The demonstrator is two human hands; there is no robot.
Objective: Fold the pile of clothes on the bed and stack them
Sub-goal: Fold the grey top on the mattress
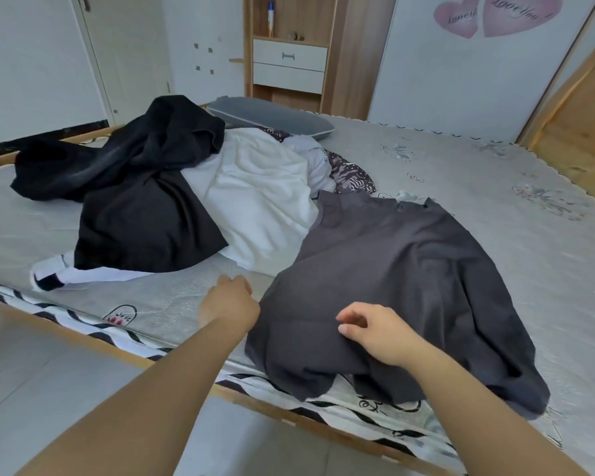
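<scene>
Spreading across the lower right of the frame, a dark grey garment (pixel 392 286) lies flat on the bed (pixel 495 187), its near edge draped over the mattress border. The left hand (pixel 232 302) sits just beside the garment's left edge at lower centre, its fingers curled; whether it pinches the cloth cannot be told from this angle. The right hand (pixel 375 333) rests over the garment's near part, fingers loosely bent and thumb apart, not plainly gripping anything. The unfolded pile sits in the left and centre of the frame: a black garment (pixel 134 187) heaped on top at the left, a white garment (pixel 255 194) beside and partly under it, and a black-and-white piece (pixel 69 273) poking out below. A patterned cloth (pixel 351 175) shows behind the white one. A grey pillow (pixel 272 116) lies at the far edge of the bed, upper centre. Behind it stands a wooden shelf unit (pixel 289 63) with white drawers. Two pink heart stickers (pixel 495 15) mark the wall at upper right.
</scene>
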